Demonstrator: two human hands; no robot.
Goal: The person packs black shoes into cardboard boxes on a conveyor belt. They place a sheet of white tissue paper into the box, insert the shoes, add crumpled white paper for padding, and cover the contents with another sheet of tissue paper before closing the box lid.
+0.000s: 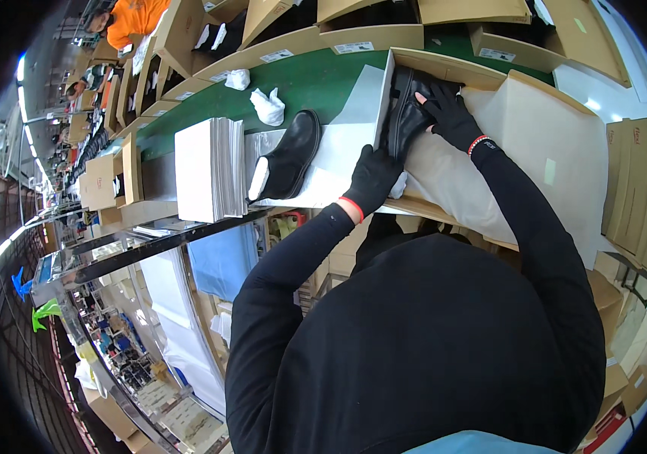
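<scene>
A black leather ankle boot (408,113) lies in an open cardboard shoebox (393,64) in front of me. My left hand (373,178), in a black glove, is closed round the near end of this boot, by the box's left wall. My right hand (454,118), gloved with some bare fingertips showing, grips the boot's right side farther up. Pale tissue paper (490,144) spreads out of the box to the right. A second black ankle boot (297,155) lies outside the box to the left, white stuffing (261,178) showing at its opening.
A stack of white sheets (204,170) stands left of the loose boot. Crumpled white paper wads (269,106) rest on the green surface (210,106). Open shoeboxes (373,38) line the far side. Flattened cardboard (637,193) stands at right. A person in orange (133,23) is far left.
</scene>
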